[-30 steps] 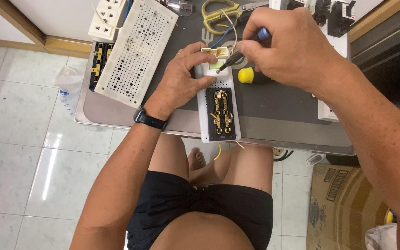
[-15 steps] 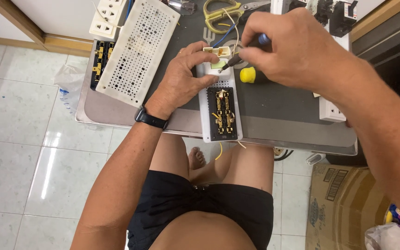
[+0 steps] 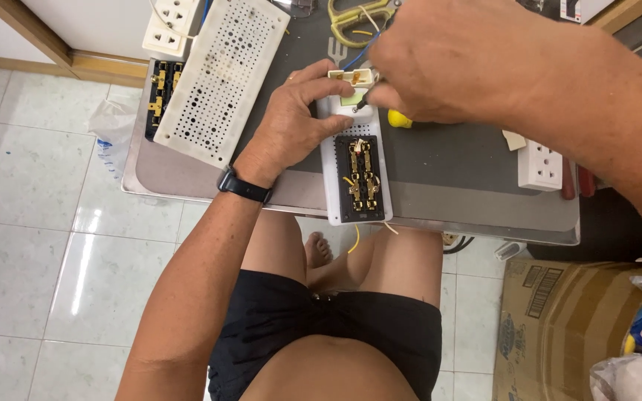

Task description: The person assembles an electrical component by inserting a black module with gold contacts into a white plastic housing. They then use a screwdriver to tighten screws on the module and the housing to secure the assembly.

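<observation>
Here, an opened power strip (image 3: 356, 167) was seen lying lengthwise at the front edge of a dark table (image 3: 455, 160), its white casing open so that the brass contacts inside a black frame were exposed. The left hand (image 3: 291, 122) was laid over the strip's far end, its fingers curled around a small cream part (image 3: 351, 75) that was pinched against the casing. The right hand (image 3: 447, 59) was closed around a thin dark tool (image 3: 363, 100), whose tip was pressed down just beside that part; the rest of the tool was hidden under the hand. A black watch (image 3: 244, 186) was worn on the left wrist. A yellow knob (image 3: 399, 119) was partly covered by the right hand. To the left, a white perforated cover (image 3: 217, 74) was set at a slant, with another open strip (image 3: 161, 96) beside it. A white socket block (image 3: 540, 165) was placed at the right of the table, and a cardboard box (image 3: 559, 327) stood on the tiled floor.
</observation>
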